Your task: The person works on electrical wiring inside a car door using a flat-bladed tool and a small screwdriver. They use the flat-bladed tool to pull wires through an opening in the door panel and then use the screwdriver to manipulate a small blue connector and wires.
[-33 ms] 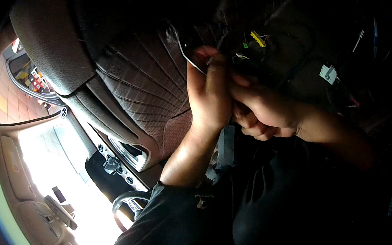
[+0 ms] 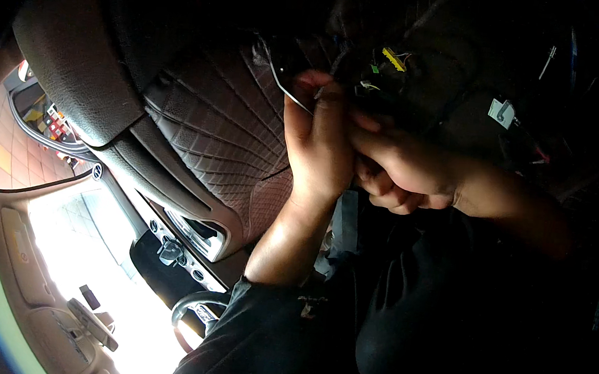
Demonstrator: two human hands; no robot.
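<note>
My left hand (image 2: 320, 143) is closed, its thumb pressed along the bent fingers. A thin pale wire (image 2: 281, 83) runs from the dark edge of the quilted seat down into its grip. My right hand (image 2: 410, 169) is closed too, its fingers curled, up against the left hand. What lies between its fingers is hidden by the two hands. Just beyond them are a yellow connector (image 2: 394, 59), a small green piece (image 2: 375, 69) and a small pale connector (image 2: 369, 85) with thin wires.
Beside my left forearm is a dark quilted leather seat (image 2: 220, 124). On the dark surface at the right lie a white square connector (image 2: 501, 113), a slim white plug (image 2: 548, 63) and a red wire (image 2: 541, 159). A steering wheel (image 2: 195, 305) and a mirror (image 2: 94, 324) show lower left.
The pale wire by my left hand has shifted very slightly. Both hands hold nearly the same place.
</note>
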